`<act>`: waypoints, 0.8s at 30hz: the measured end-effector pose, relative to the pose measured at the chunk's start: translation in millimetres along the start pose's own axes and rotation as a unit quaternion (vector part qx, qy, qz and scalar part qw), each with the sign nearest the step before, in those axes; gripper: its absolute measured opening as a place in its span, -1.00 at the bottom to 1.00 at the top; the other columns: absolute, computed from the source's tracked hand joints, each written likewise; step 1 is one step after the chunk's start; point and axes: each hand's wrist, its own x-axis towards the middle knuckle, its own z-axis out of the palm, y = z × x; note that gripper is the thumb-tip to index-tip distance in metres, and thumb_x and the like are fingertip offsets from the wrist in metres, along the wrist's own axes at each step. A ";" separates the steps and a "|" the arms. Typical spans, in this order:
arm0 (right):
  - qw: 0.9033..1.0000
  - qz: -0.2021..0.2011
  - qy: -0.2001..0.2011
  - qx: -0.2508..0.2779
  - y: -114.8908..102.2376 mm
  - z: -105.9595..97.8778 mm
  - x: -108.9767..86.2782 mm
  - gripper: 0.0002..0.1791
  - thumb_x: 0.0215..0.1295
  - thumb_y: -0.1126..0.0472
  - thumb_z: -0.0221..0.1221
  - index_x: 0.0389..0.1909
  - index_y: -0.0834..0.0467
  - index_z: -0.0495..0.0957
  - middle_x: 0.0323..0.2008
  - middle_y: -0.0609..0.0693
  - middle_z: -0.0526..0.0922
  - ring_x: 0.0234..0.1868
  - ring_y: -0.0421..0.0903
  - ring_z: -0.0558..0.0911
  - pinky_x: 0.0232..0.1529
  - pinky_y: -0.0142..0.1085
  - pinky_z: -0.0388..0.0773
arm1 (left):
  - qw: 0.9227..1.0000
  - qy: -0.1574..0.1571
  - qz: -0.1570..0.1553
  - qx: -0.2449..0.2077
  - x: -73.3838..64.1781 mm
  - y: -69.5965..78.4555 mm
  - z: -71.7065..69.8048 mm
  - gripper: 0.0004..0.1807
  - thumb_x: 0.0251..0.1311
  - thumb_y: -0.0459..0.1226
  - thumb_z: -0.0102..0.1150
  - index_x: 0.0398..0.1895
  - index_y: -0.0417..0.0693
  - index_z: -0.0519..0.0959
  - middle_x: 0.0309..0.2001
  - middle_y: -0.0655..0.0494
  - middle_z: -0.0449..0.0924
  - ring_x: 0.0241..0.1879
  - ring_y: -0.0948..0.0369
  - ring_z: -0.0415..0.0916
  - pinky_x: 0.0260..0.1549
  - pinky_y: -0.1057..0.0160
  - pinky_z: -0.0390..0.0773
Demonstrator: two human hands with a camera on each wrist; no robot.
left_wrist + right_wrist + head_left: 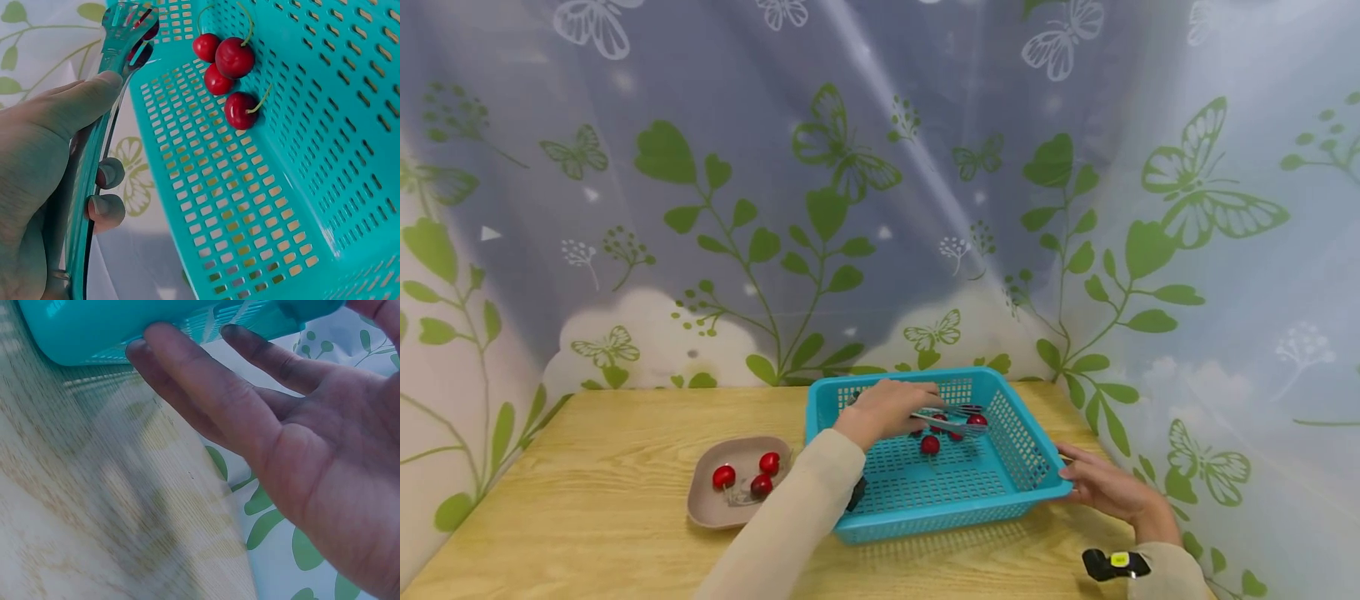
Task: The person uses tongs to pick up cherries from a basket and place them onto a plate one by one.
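My left hand [887,408] reaches over the blue basket [1037,498] and grips metal tongs [951,425]. In the left wrist view its thumb lies along one arm of the tongs [94,156], with fingertips around the other side. The tongs' slotted tips are among red cherries [930,445]; whether they pinch one I cannot tell. More cherries [236,57] with green stems lie in the basket. At the basket's right side, my right hand [1105,485] touches the rim with fairly straight fingers [212,387].
Left of the basket, a pinkish-brown dish [706,508] holds three cherries [762,486] on the wooden table [610,500]. A patterned curtain [880,208] hangs behind the table and down its right side. My left forearm crosses between dish and basket.
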 end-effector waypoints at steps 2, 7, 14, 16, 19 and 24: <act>1.000 -0.001 -0.004 0.004 -0.4 0.3 1.0 -0.19 0.63 0.31 -0.26 0.56 0.44 -0.59 0.28 -0.16 0.58 0.19 -0.15 0.69 0.29 -0.12 0.59 | 1.000 0.001 -0.006 -0.005 -4.5 -1.6 -1.7 -0.51 0.46 -0.09 0.21 0.42 0.34 0.50 0.44 0.25 0.45 0.14 0.25 0.63 -0.06 0.28 0.65; 1.000 0.001 -0.003 0.009 -0.6 2.0 1.2 -0.22 0.62 0.33 -0.26 0.59 0.43 -0.51 0.28 -0.18 0.59 0.19 -0.17 0.69 0.31 -0.12 0.57 | 1.000 0.006 -0.012 -0.006 -13.1 -4.4 -7.3 -0.50 0.44 -0.07 0.23 0.42 0.30 0.51 0.40 0.26 0.47 0.09 0.25 0.65 -0.06 0.30 0.65; 1.000 0.010 -0.002 0.005 0.5 2.5 0.3 -0.12 0.62 0.31 -0.27 0.41 0.50 -0.81 0.26 -0.25 0.56 0.19 -0.20 0.69 0.31 -0.14 0.57 | 1.000 0.018 -0.008 -0.013 -21.8 -8.1 -16.2 -0.50 0.46 -0.05 0.20 0.44 0.30 0.49 0.33 0.28 0.52 -0.12 0.29 0.66 -0.19 0.34 0.62; 1.000 0.011 -0.007 0.008 1.5 2.1 -0.5 -0.14 0.63 0.31 -0.29 0.42 0.49 -0.80 0.27 -0.26 0.55 0.21 -0.19 0.68 0.32 -0.13 0.56 | 0.999 0.021 -0.008 -0.023 -24.9 -8.6 -18.7 -0.50 0.46 -0.06 0.20 0.44 0.28 0.49 0.33 0.27 0.52 -0.17 0.28 0.67 -0.23 0.35 0.60; 1.000 0.009 -0.012 0.012 2.2 1.0 -2.0 -0.18 0.63 0.31 -0.30 0.51 0.45 -0.70 0.28 -0.26 0.54 0.24 -0.17 0.67 0.33 -0.13 0.55 | 0.999 0.029 -0.010 -0.036 -28.7 -9.5 -22.2 -0.49 0.46 -0.07 0.21 0.45 0.27 0.49 0.37 0.26 0.50 -0.19 0.27 0.67 -0.25 0.36 0.59; 1.000 0.005 -0.013 0.018 1.1 0.2 -1.0 -0.32 0.63 0.32 -0.30 0.66 0.21 -0.28 0.29 -0.19 0.58 0.23 -0.16 0.67 0.33 -0.14 0.55 | 0.998 0.041 -0.010 -0.050 -35.7 -9.9 -28.3 -0.49 0.47 -0.08 0.20 0.46 0.26 0.48 0.41 0.23 0.47 -0.16 0.25 0.68 -0.25 0.34 0.59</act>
